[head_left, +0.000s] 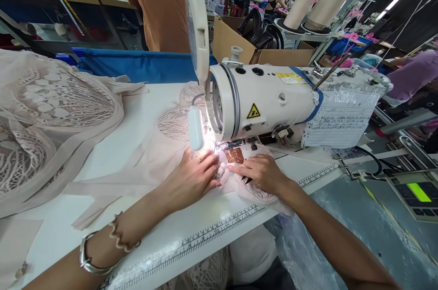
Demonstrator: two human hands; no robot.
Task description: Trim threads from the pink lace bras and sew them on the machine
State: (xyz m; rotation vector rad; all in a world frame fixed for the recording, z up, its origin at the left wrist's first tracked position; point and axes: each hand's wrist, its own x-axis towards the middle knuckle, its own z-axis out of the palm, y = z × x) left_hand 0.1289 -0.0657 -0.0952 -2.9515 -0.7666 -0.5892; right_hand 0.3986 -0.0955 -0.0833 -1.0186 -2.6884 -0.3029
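My left hand (194, 177) and my right hand (260, 172) lie side by side on a pale pink lace fabric piece (171, 128), pressing it flat on the white table (112, 153). Both sets of fingertips sit just in front of the needle area (222, 146) of a white sewing machine (263, 98), which is lit by a small lamp (195, 128). The fabric runs under the machine head and away to the left. A silver bangle and a hair tie circle my left wrist.
A heap of matching lace garments (44, 121) covers the table's left side. A ruler strip (205, 235) runs along the front edge. A control panel (415, 192) sits at the right. A person in an orange top (160, 2) stands behind a blue bin (137, 64).
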